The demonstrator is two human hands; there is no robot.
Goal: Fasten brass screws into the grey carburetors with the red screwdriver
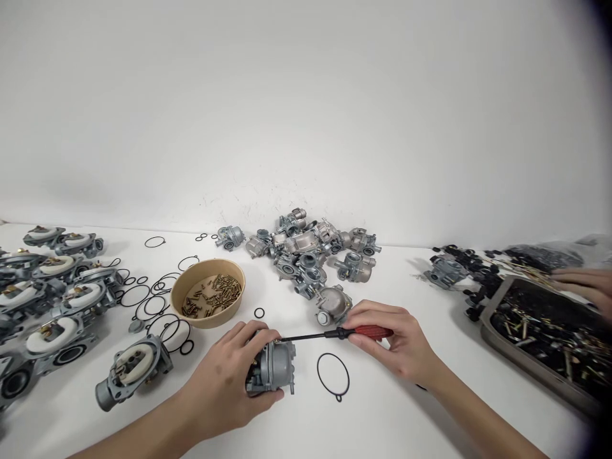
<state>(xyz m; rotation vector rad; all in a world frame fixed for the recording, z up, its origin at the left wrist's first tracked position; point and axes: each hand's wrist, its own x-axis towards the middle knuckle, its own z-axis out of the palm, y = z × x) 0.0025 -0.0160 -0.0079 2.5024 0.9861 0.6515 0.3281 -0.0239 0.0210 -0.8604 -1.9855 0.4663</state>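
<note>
My left hand (229,376) is closed around a grey metal carburetor (280,366), which rests on its side on the white table. Between the fingers of my right hand (392,338) is a screwdriver (370,332) with a red handle and a dark shaft. Its shaft points left, and the tip meets the upper edge of the carburetor; what lies under the tip is too small to make out. A black rubber gasket ring (333,375) with a small tab lies flat between the two hands. Just behind my right hand sits another carburetor (333,305).
A tan bowl (178,293) holds small brass screws or jets. Opened carburetors with white floats (52,335) crowd the left, near loose black rings (155,306). A pile of carburetors (303,245) stands behind. At right, another person's hand (586,290) is over a metal tray (497,341) of small parts.
</note>
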